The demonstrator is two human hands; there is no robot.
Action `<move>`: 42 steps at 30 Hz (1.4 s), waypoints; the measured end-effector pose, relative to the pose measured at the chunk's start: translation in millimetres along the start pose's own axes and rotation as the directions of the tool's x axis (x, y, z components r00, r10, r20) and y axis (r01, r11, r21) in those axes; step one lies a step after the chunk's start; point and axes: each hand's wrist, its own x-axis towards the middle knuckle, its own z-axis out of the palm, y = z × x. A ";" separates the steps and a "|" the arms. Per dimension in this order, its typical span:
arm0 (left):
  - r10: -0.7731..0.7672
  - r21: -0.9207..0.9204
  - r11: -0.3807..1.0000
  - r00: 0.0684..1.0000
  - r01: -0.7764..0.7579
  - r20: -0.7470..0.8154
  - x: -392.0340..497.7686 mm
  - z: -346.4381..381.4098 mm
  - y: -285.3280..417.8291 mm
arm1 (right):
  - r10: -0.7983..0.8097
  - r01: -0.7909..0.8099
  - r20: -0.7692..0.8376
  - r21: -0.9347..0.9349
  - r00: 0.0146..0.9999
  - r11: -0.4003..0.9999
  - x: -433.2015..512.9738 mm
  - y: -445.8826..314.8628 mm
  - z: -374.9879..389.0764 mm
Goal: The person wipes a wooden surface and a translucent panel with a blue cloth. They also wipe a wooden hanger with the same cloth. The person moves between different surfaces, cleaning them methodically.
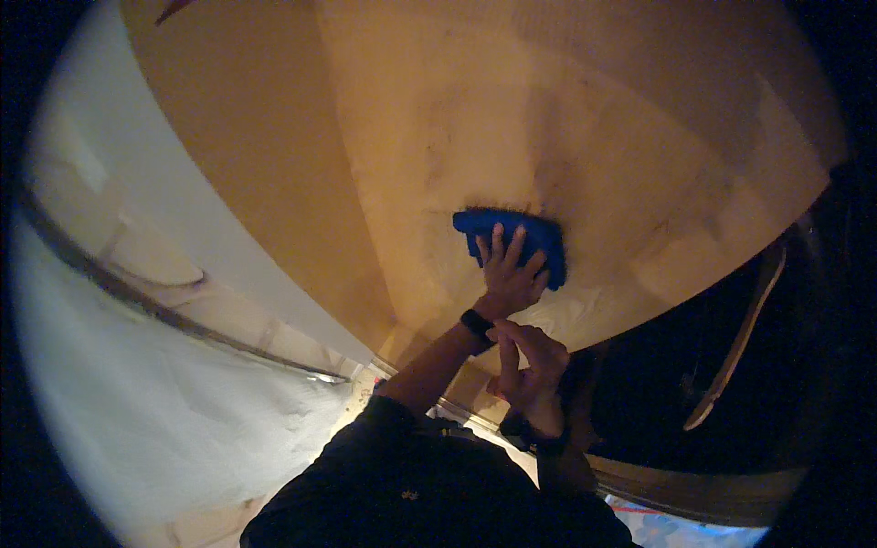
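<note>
A blue cloth (pixel 551 236) lies folded against a broad tan panel or wall surface (pixel 438 137), which shows dark smudges. My left hand (pixel 514 270) is on the cloth, palm down with fingers spread, pressing it to that surface. A black band is around my left wrist. Close by, my right hand (pixel 538 359) is bent, its thumb and a finger meeting beside the band. Whether anything sits between those fingertips cannot be told. The palm side of the right hand is partly in shadow, with a small reddish spot near it.
A pale wall or sheet (pixel 205 425) with a dark curved strip (pixel 157 312) spans the left. On the right, a narrow brown strip (pixel 740 342) stands out in a dark area. A brown ledge (pixel 692 483) and a patterned bluish surface (pixel 658 527) are at lower right.
</note>
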 end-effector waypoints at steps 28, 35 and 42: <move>-0.255 -0.358 0.745 0.736 0.563 0.627 -10.8 -68.2 -84.1 | 0.645 -0.704 -0.657 0.238 0.391 0.669 1.4 101.9 157.5; -0.234 -0.520 0.545 0.715 0.657 0.659 56.1 -66.5 -37.1 | 0.503 -0.596 -0.711 0.146 0.492 0.790 37.5 77.9 95.0; -0.195 -0.497 0.376 0.591 0.782 0.782 -76.8 8.8 -98.2 | 0.609 -0.740 -0.667 0.126 0.429 0.661 -40.8 142.2 132.2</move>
